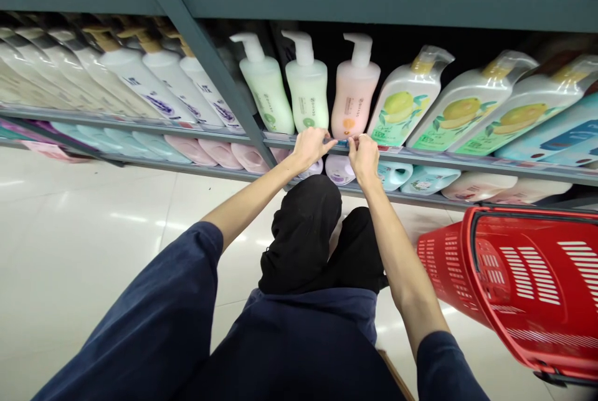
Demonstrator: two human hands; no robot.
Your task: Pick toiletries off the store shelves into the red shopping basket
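Grip nearly closed on both sides, left hand (311, 147) and right hand (365, 157) pinching a small blue label (342, 142) at the shelf edge (467, 163), 6 o'clock of the pink pump bottle (355, 99); handling looks midway, release undone, seating can't tell.

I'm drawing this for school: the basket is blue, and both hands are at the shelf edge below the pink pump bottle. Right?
Nearly! The basket is red, not blue, as the head view shows. The left hand and right hand really are at the shelf edge below the pink pump bottle.
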